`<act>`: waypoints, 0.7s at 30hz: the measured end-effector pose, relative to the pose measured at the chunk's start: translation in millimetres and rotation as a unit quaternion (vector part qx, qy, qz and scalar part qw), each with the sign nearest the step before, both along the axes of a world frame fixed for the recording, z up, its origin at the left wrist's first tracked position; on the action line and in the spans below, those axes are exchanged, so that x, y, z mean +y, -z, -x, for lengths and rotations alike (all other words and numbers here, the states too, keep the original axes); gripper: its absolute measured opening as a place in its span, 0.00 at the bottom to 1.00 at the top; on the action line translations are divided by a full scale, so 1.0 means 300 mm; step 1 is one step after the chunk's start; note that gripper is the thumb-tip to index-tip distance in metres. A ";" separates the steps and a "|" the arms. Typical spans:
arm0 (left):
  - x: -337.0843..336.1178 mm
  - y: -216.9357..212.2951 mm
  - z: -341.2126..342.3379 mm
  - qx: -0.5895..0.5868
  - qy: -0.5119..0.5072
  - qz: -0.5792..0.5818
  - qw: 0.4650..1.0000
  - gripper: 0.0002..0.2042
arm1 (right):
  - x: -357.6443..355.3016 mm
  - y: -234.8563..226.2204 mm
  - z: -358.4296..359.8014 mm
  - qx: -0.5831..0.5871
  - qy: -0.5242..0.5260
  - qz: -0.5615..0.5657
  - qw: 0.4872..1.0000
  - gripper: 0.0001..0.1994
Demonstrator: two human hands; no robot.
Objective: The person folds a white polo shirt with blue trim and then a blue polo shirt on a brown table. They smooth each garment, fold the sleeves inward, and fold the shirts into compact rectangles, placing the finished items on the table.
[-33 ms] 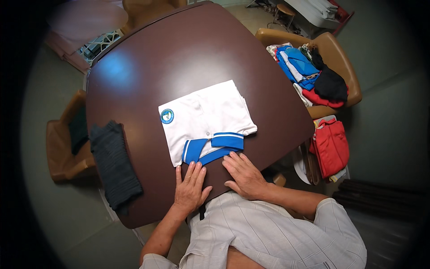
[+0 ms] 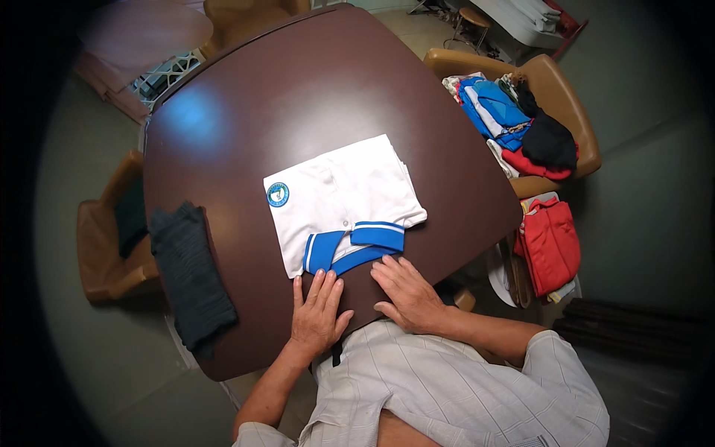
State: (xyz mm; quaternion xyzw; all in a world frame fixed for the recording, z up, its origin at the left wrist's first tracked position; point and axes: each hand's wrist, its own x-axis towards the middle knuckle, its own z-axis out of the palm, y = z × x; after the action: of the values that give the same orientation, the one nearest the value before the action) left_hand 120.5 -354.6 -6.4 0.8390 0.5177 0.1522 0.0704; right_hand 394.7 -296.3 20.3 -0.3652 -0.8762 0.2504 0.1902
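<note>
A folded white polo shirt (image 2: 346, 182) lies flat on the dark brown table (image 2: 313, 97), its blue collar (image 2: 365, 249) with white stripes toward me. A round blue-and-green badge (image 2: 278, 194) shows on its left side. My left hand (image 2: 316, 313) rests flat, fingers stretched out, with the tips at the left part of the collar and the shirt's near corner. Over on the right, my right hand (image 2: 408, 294) is also spread flat, its fingertips touching or just beside the collar's near edge. Neither hand grips anything.
A dark grey-green folded knit garment (image 2: 194, 276) lies at the table's left edge. To the right, a tan chair (image 2: 573, 104) bears a pile of blue, black and red clothes (image 2: 506, 119). Nearer, red folded clothing (image 2: 551, 246) sits beside the table. Another tan chair (image 2: 100, 246) stands left.
</note>
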 end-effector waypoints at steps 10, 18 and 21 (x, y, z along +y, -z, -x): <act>0.302 -0.029 -0.142 0.035 0.057 -0.033 0.997 0.38 | 0.146 -0.001 0.092 0.082 0.043 -0.067 0.993 0.38; 0.313 0.011 -0.139 0.023 0.074 0.028 0.997 0.41 | 0.078 0.099 0.029 -0.012 0.078 -0.063 0.995 0.42; 0.313 0.013 -0.131 0.026 0.079 0.028 0.996 0.41 | 0.064 0.075 0.019 -0.043 0.078 -0.051 0.995 0.42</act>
State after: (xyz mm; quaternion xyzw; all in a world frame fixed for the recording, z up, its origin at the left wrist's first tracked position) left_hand 159.9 -260.5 -10.3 0.8785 0.4557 0.1102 0.0922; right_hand 389.0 -277.2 -2.3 -0.4322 -0.8642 0.1740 0.1899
